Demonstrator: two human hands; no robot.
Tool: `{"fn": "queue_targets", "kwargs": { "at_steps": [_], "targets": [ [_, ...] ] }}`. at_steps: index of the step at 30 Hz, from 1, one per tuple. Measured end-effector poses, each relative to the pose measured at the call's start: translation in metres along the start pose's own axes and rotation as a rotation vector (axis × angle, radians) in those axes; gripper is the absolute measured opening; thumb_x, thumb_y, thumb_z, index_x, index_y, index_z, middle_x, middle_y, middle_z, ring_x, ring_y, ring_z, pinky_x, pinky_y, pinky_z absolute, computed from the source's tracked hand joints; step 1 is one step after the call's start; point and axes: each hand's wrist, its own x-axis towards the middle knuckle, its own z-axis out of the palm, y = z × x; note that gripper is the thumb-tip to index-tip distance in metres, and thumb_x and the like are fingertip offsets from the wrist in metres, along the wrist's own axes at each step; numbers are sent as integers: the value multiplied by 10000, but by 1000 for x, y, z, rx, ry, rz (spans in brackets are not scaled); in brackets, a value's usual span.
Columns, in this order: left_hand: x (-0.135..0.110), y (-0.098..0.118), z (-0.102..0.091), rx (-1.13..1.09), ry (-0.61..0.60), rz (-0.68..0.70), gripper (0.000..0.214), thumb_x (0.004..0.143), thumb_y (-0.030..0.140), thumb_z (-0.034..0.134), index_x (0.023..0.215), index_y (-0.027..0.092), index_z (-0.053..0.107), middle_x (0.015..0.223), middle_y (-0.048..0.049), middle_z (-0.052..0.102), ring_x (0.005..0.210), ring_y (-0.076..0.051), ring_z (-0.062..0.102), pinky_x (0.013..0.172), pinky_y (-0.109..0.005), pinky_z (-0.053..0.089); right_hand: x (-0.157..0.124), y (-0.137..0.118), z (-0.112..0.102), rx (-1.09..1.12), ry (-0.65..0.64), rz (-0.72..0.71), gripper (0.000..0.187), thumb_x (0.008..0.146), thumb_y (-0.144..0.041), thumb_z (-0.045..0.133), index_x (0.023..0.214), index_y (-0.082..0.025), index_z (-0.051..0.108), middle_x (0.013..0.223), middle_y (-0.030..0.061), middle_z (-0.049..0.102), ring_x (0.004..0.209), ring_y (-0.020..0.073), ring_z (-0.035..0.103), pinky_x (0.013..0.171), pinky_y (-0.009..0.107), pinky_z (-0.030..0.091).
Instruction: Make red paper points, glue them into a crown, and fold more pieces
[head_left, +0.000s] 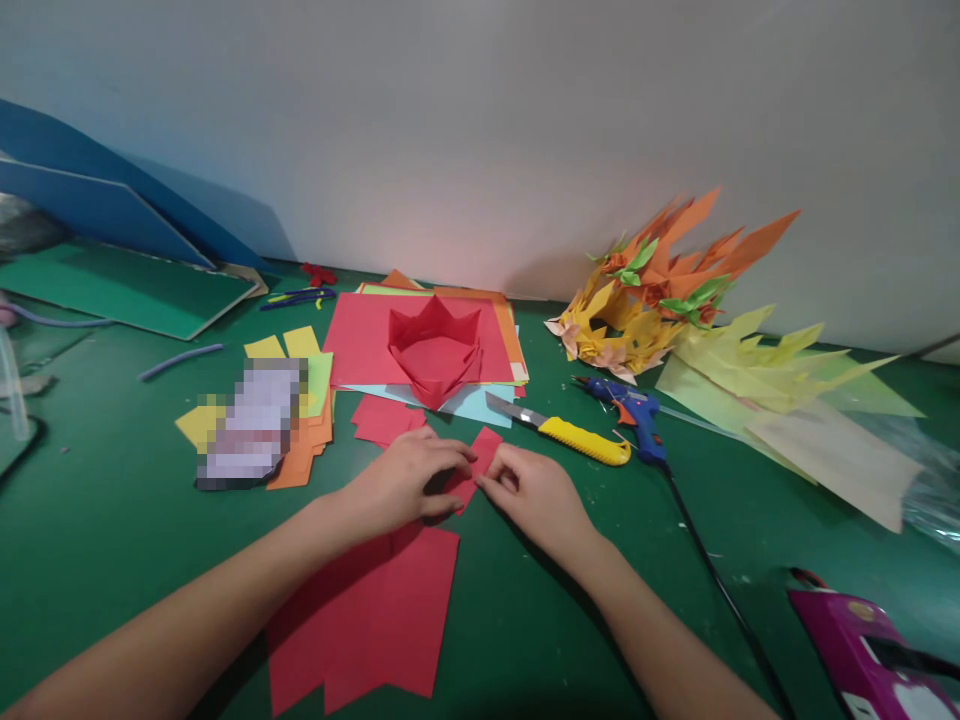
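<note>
A small folded piece of red paper [487,446] lies at an angle on the table between my hands. My left hand [397,480] curls around its left side, fingertips and thumb against the paper. From the right, my right hand [540,500] pinches its edge between thumb and bent fingers. Small red paper pieces [379,420] rest just beyond my left hand. Larger red sheets [405,610] overlap under my left forearm, which hides part of them. Behind my hands, a red folded paper crown [439,345] stands on stacked colored paper [356,330].
A yellow utility knife [585,440] with its blade out and a blue glue gun [637,410] lie to the right. Orange and yellow paper crowns [645,290] stand behind them. Left are yellow and orange slips [296,465] beneath a blurred object [255,420]. A purple package [862,640] is front right.
</note>
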Motion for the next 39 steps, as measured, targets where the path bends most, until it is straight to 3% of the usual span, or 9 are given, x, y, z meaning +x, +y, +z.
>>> {"fn": "queue_targets", "kwargs": {
  "at_steps": [6,12,15,18,21,24,29,33,39],
  "targets": [
    [1,2,-2,-20,-15,-34,66,769,217,659,753,176,610,1156,-63,661,866,-199,585,781,-327,388,12,16,-3,-12,198,107,237,757,-268,571,570,-221,434,482,-56,448,455,123,427,462,227,267],
    [0,2,-2,-6,-12,-28,87,775,232,657,752,178,593,1140,-57,662,837,-189,580,769,-319,390,17,20,1,-61,277,159,252,758,-267,555,569,-233,391,447,-67,399,427,128,398,446,235,239],
    [-1,2,0,-4,1,-16,121,755,269,669,750,179,588,1117,-61,661,840,-194,577,753,-318,391,16,20,2,-69,289,147,225,775,-258,542,590,-231,417,450,-70,397,422,128,399,445,238,243],
    [-1,2,1,9,9,-4,135,755,290,658,759,177,583,1119,-63,652,835,-197,564,742,-322,389,13,18,2,-25,295,26,184,818,-265,516,643,-221,480,510,-48,467,481,136,461,481,241,311],
    [-1,2,3,45,12,6,140,754,292,655,780,171,590,1101,-72,646,834,-205,544,748,-329,384,11,12,2,17,254,-222,119,856,-227,483,770,-203,563,722,29,620,717,182,572,664,281,428],
    [-1,4,4,89,12,5,130,756,293,657,767,170,613,1013,-69,649,803,-201,516,726,-319,378,9,7,3,41,168,-406,186,879,-163,433,984,-186,585,979,87,665,913,217,581,834,356,440],
    [-6,5,0,82,-33,-6,86,813,253,623,804,230,705,1130,-46,634,868,-211,481,777,-337,378,7,8,5,67,56,-410,309,881,-112,428,1164,-154,542,1084,110,653,932,223,560,838,379,463],
    [-13,5,-9,39,-143,11,250,862,178,546,903,333,737,1307,17,563,956,-226,455,846,-378,372,6,11,4,78,15,-402,315,884,-108,447,1167,-185,564,1098,85,663,942,221,551,847,384,464],
    [-17,2,-17,-43,-199,9,387,789,61,529,834,376,749,1374,61,505,1091,-247,433,967,-447,333,6,13,1,47,-37,-463,314,906,-119,448,1193,-175,563,1190,88,644,1048,217,547,915,411,436]
  ]
}}
